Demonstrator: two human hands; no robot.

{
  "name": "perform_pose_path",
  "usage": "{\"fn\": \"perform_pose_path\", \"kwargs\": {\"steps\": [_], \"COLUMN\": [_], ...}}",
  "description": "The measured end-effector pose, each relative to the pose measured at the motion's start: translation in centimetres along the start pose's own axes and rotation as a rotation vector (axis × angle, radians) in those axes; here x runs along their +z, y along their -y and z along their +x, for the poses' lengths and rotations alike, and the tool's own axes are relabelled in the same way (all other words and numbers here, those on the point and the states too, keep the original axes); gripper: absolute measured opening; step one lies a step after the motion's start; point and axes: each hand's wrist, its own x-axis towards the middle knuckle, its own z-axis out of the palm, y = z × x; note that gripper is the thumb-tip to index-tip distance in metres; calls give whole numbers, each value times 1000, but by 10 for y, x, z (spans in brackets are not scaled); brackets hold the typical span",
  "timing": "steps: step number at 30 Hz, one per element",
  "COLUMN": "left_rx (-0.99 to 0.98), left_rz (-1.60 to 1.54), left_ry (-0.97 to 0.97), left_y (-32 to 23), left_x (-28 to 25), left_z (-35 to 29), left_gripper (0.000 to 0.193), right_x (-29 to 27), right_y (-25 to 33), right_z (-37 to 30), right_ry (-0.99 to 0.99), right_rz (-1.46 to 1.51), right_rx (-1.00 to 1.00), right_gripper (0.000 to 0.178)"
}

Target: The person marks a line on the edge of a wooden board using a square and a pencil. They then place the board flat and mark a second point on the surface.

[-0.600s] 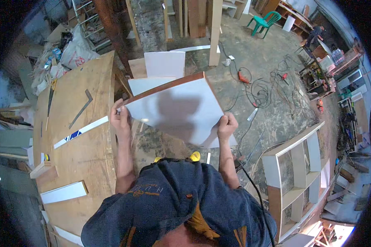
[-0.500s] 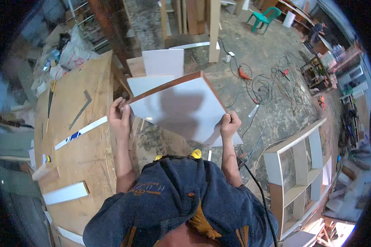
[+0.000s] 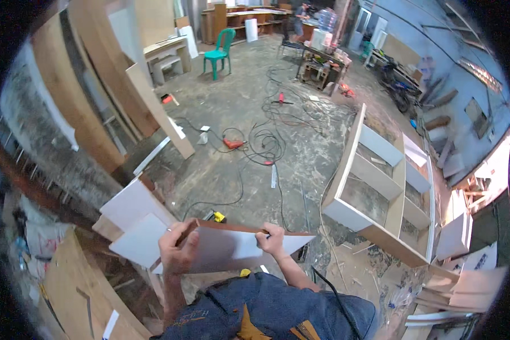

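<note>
Between my hands is a white board (image 3: 224, 252) with a brown edge, held tilted in front of my body. My left hand (image 3: 178, 247) closes around its left end by the corner. At the board's upper edge, toward the right, my right hand (image 3: 271, 240) grips with curled fingers. Just left of my left hand, white panels (image 3: 135, 205) lean together. Beyond the board, a yellow and black tool (image 3: 215, 216) lies on the floor, partly hidden.
A white divided shelf frame (image 3: 350, 214) lies to the right. Black cables (image 3: 266, 144) coil across the floor near a red power tool (image 3: 232, 144). Tall planks (image 3: 110, 68) lean at the left above a plywood bench (image 3: 68, 277). Farther off are a green chair (image 3: 219, 54) and a person (image 3: 299, 22).
The view has swung right and up, showing more of the room. The board now appears more edge-on, its right end narrowing to a point. Both hands still hold it, the right one farther along its edge.
</note>
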Motion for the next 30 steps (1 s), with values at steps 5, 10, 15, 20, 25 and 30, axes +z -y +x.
{"fn": "perform_pose_path", "kwargs": {"steps": [5, 10, 15, 20, 25, 30], "left_rx": [42, 99, 247, 278, 216, 267], "left_rz": [-16, 8, -27, -113, -229, -248], "left_ry": [222, 389, 438, 277, 107, -27], "left_y": [2, 22, 70, 119, 156, 164], "left_x": [41, 76, 131, 174, 193, 214], "left_z": [66, 145, 237, 344, 430, 493], "left_gripper": [23, 18, 17, 12, 6, 6], "right_x": [-32, -39, -27, -7, 29, 37], "right_y": [-22, -49, -73, -97, -112, -151], "right_z": [17, 46, 83, 172, 275, 343], "right_ry": [-60, -52, -184, -272, -272, -218], "right_rz": [-55, -211, -385, -665, -644, -616], "right_rx": [53, 133, 240, 242, 205, 186], "right_gripper": [40, 31, 29, 47, 35, 29]}}
